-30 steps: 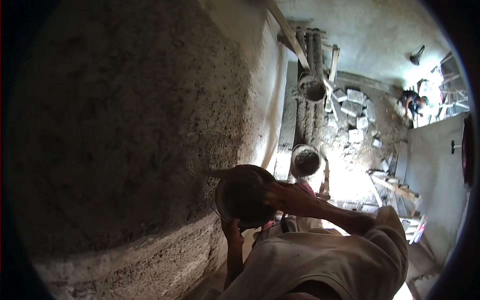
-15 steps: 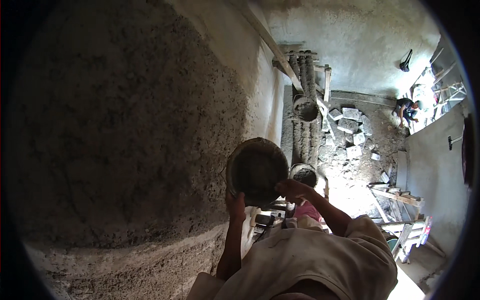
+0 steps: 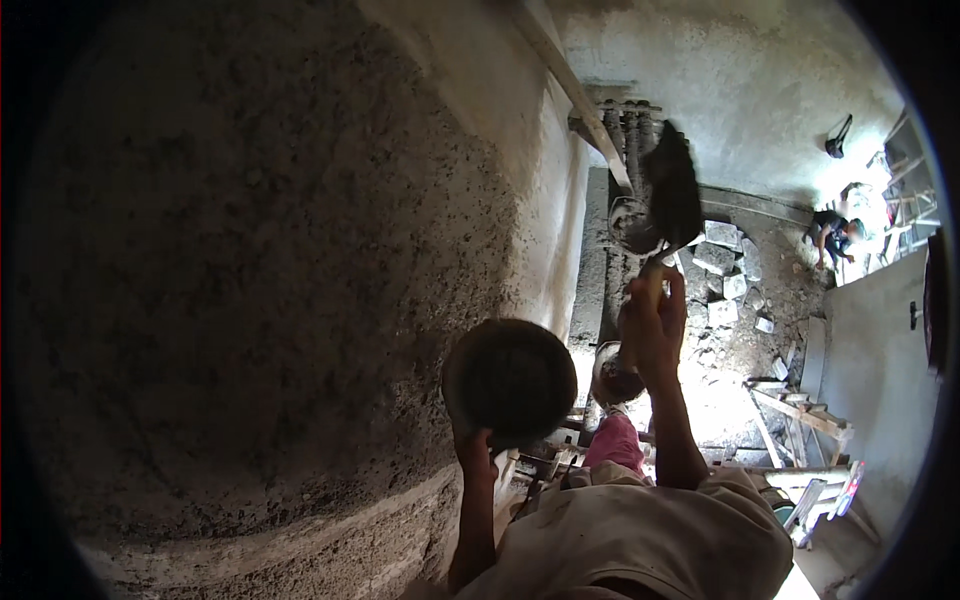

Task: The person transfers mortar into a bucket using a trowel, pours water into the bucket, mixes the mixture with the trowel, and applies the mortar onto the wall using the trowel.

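Observation:
My left hand (image 3: pixel 472 452) grips the lower rim of a round dark pan (image 3: pixel 510 380) and holds it up close to the rough plastered wall (image 3: pixel 250 280). My right hand (image 3: pixel 652 320) is raised to the right of the pan and is closed on the handle of a trowel. The trowel's dark blade (image 3: pixel 675 185) points up and away from the pan. Both forearms rise from my light shirt at the lower edge.
Far below lie a round pan (image 3: pixel 632 225), a second bowl (image 3: pixel 612 378), several stone blocks (image 3: pixel 725 262) and rubble. Vertical pipes (image 3: pixel 630 130) run by the wall. Wooden planks (image 3: pixel 790 410) stand at the right. Another person (image 3: pixel 835 235) crouches at the far right.
My right hand has left the pan and swung up to the right with the trowel. The pan has shifted slightly in my left hand.

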A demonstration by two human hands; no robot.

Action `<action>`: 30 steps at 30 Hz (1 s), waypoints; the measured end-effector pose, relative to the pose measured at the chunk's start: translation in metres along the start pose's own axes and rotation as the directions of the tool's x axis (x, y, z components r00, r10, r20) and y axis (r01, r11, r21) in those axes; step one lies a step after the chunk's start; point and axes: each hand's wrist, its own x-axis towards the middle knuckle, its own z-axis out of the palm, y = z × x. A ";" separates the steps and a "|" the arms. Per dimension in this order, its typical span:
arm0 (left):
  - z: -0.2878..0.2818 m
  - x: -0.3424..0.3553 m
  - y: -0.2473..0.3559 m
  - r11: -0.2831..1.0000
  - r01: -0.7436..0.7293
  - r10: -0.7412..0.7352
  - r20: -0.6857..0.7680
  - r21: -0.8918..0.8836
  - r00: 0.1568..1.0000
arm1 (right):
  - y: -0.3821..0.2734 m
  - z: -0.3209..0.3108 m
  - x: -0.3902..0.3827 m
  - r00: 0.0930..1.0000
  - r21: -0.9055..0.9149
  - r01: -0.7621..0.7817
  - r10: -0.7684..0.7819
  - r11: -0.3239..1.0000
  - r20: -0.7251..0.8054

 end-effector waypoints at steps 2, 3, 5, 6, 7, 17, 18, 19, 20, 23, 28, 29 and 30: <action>-0.018 -0.015 -0.004 0.999 -0.045 0.046 -0.025 0.020 0.999 | 0.033 0.035 0.040 0.946 -0.094 0.234 -0.249 0.968 -0.207; -0.024 -0.023 -0.006 0.995 -0.081 0.082 -0.031 0.051 0.996 | 0.048 0.052 0.062 0.889 -0.142 0.285 -0.317 0.948 -0.332; -0.035 -0.038 -0.009 0.998 -0.026 0.028 -0.038 0.056 0.999 | 0.079 0.118 0.082 0.844 -0.313 0.293 -0.398 0.903 -0.359; -0.038 -0.045 -0.010 0.997 0.039 -0.036 -0.055 0.061 0.998 | 0.086 0.166 0.070 0.857 -0.346 0.353 -0.449 0.869 -0.252; -0.043 -0.053 -0.010 0.996 0.040 -0.035 -0.064 0.074 0.997 | 0.071 0.225 0.033 0.873 -0.302 0.435 -0.480 0.848 -0.091; -0.079 -0.059 -0.019 0.999 0.005 -0.008 -0.092 -0.033 0.996 | -0.058 0.148 -0.135 0.264 0.256 0.472 -0.413 0.844 0.872; -0.086 -0.058 -0.018 1.000 -0.008 0.007 -0.081 -0.015 0.997 | -0.041 0.111 -0.124 0.228 0.029 0.508 -0.167 0.861 0.959; -0.097 -0.047 -0.024 0.999 -0.021 0.022 -0.064 0.027 0.998 | -0.017 0.074 -0.121 0.278 -0.138 0.535 -0.019 0.833 0.960; -0.099 -0.044 -0.021 0.998 -0.047 0.049 -0.048 0.037 0.998 | 0.010 0.038 -0.118 0.317 -0.300 0.559 0.136 0.773 0.939; -0.079 -0.045 -0.004 0.977 -0.190 0.190 0.016 0.097 0.982 | 0.068 -0.034 -0.126 0.397 -0.603 0.706 0.498 0.371 0.771; -0.058 -0.038 -0.003 0.734 -0.379 0.287 0.248 0.564 0.925 | 0.156 -0.062 -0.140 0.528 -0.705 0.547 0.467 0.452 0.709; -0.055 -0.033 -0.006 0.725 -0.399 0.302 0.262 0.561 0.917 | 0.185 -0.072 -0.134 0.524 -0.605 0.481 0.345 0.635 0.779; -0.059 -0.026 -0.016 0.762 -0.374 0.280 0.252 0.528 0.926 | 0.199 -0.079 -0.130 0.501 -0.607 0.454 0.377 0.652 0.779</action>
